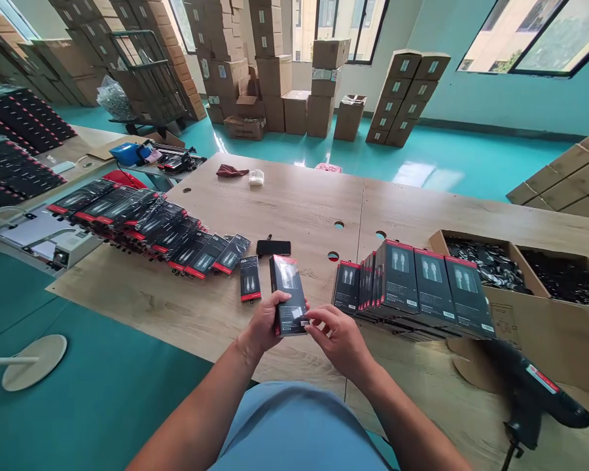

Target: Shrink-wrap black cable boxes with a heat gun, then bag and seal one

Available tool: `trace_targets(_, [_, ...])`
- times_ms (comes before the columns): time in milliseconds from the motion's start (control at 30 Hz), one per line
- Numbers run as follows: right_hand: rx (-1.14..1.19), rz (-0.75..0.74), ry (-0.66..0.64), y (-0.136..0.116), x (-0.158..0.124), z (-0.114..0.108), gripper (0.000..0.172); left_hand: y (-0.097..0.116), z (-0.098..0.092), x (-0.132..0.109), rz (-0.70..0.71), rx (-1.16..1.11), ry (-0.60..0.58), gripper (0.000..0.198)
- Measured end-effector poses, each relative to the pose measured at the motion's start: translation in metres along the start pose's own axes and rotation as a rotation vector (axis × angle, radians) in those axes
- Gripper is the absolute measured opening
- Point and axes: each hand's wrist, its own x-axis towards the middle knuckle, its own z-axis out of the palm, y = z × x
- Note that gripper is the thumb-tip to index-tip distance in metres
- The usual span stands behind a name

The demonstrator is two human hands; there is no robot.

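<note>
My left hand grips a black cable box with a red end, tilted up above the table in front of me. The left thumb lies across its printed face. At the box's lower right corner, by a small white barcode label, the fingertips of my right hand pinch the edge. A single smaller cable box lies flat just to the left. Beyond it is a black phone. On the right, upright cable boxes stand packed in rows, pictures of two plugs on their faces.
A heap of packaged cable boxes covers the left side of the table. Open cartons of small black pieces sit at the right, with a black heat gun in front. Stacked brown cartons line the far wall.
</note>
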Motion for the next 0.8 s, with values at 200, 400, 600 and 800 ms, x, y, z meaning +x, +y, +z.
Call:
trace_targets(200, [-0.267,-0.208,-0.016,0.002,0.007,-0.006,0.013,0.001,0.009,0.011,-0.039,0.065,0.030,0.029])
trace_targets(400, [-0.434,-0.300,-0.098,0.004,0.010,-0.011,0.013,0.000,0.017,0.017,-0.079,0.114,0.128,0.029])
trace_targets(600, [-0.537,-0.345,-0.172,-0.001,0.012,-0.015,0.014,0.000,0.020,0.015,-0.105,0.137,0.165,0.031])
trace_targets(800, [-0.643,-0.383,-0.213,-0.004,0.013,-0.014,0.017,-0.003,0.016,0.014,-0.092,0.144,0.166,0.031])
